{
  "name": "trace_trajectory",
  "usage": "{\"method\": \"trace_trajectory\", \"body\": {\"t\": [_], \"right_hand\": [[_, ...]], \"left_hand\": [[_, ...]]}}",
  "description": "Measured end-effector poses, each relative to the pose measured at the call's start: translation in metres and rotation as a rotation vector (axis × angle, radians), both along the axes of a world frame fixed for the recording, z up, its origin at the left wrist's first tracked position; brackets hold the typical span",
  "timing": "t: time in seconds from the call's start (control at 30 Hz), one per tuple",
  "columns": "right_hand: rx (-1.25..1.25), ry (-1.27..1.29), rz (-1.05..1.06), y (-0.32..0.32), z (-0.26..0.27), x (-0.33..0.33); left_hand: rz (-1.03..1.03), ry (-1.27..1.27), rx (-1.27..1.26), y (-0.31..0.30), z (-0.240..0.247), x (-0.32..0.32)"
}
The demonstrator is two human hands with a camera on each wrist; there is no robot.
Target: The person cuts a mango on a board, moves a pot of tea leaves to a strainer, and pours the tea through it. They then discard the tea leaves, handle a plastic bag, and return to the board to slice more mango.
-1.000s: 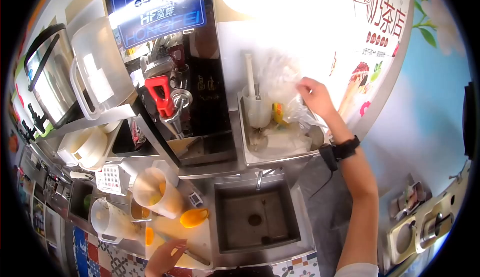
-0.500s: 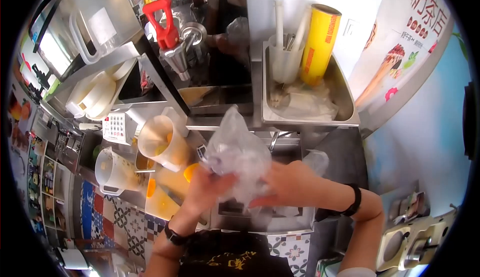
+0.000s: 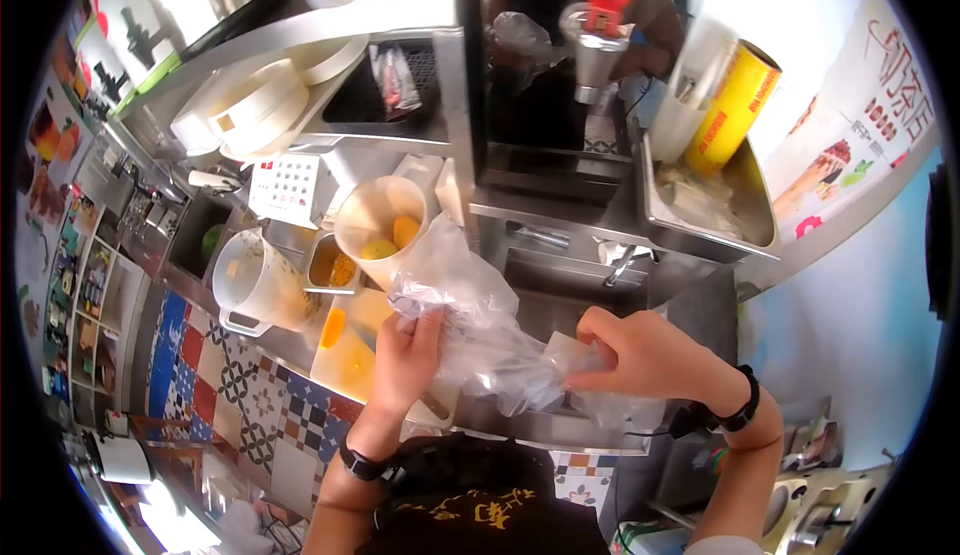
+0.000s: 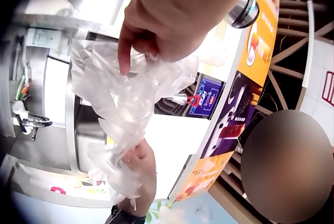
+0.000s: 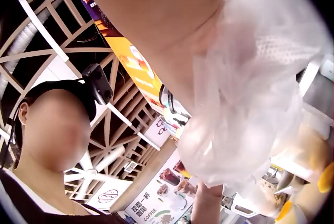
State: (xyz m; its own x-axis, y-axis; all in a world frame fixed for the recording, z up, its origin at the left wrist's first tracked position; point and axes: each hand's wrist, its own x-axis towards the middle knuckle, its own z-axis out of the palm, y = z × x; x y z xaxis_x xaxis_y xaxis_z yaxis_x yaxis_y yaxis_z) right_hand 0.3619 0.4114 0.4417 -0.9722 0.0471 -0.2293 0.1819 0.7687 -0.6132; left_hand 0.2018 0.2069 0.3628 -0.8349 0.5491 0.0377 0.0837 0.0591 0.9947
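A crumpled clear plastic bag [image 3: 470, 300] stretches between my two hands, in front of the sink. My left hand [image 3: 408, 363] pinches its left part between thumb and fingers. At the other end, my right hand [image 3: 635, 355] grips a gathered part with bent fingers. In the left wrist view the plastic bag [image 4: 122, 99] hangs in loose folds from the left hand [image 4: 164, 33], down to the right hand [image 4: 142, 164]. The right wrist view has the plastic bag [image 5: 245, 109] close and blurred, covering much of that hand's fingers.
Left of the bag are a cutting board [image 3: 345, 370] with orange-yellow fruit pieces, a tall pitcher [image 3: 375, 220] holding yellow fruit, and another pitcher [image 3: 258, 280]. A metal tray [image 3: 715, 223] with a yellow roll [image 3: 735, 110] stands back right. The sink faucet [image 3: 622, 265] rises behind the right hand.
My right hand has come from the plastic at the back-right tray to the front, bringing the bag. My left hand has left the cutting board and holds the bag too. The head view has swung left.
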Motion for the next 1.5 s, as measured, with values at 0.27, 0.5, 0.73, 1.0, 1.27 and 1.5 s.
{"method": "trace_trajectory", "body": {"t": [0.27, 0.5, 0.73, 1.0, 1.27, 1.5], "right_hand": [[0.099, -0.019, -0.036, -0.063, 0.014, -0.048], [-0.206, 0.045, -0.232, -0.075, 0.015, -0.065], [-0.371, 0.444, 0.176, -0.181, -0.051, -0.144], [-0.673, 0.134, -0.095, -0.208, -0.076, -0.170], [-1.055, 0.179, -0.560, -0.148, -0.088, -0.118], [-1.131, 0.194, -0.664, -0.151, -0.102, -0.094]], "left_hand": [[0.364, -0.160, 0.403, -0.110, -0.052, -0.091], [0.401, -0.388, 0.507, -0.210, -0.060, -0.169], [0.267, -0.534, 0.397, -0.200, -0.030, -0.145], [0.402, -0.443, 0.504, -0.241, -0.030, -0.165], [0.970, 0.634, -0.124, -0.319, -0.070, -0.299], [0.083, 0.466, -1.329, -0.300, -0.107, -0.333]]}}
